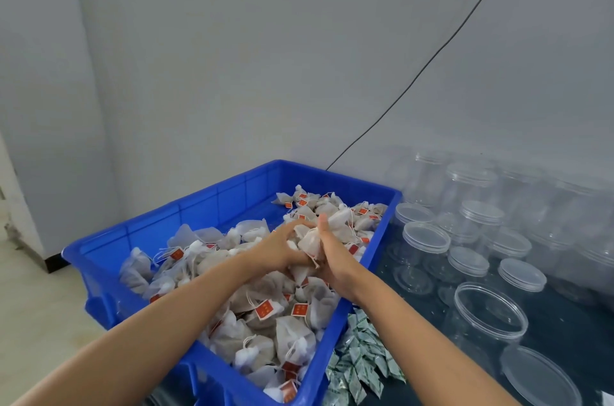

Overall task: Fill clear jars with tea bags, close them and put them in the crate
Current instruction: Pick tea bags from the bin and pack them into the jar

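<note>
A blue plastic crate (186, 206) is heaped with white mesh tea bags (262, 309) carrying small red tags. Over the crate's right half, my left hand (282, 249) and my right hand (335, 259) press together around a bunch of tea bags (310, 241), fingers curled round it from both sides. To the right, an open clear jar (490, 316) stands without a lid on the dark table. Its loose clear lid (540, 375) lies just in front of it.
Several lidded clear jars (428, 239) fill the table behind the open one, back to the wall. A pile of small green-printed sachets (358, 359) lies between the crate and the jar. A black cable (432, 60) runs down the grey wall. Pale floor lies left.
</note>
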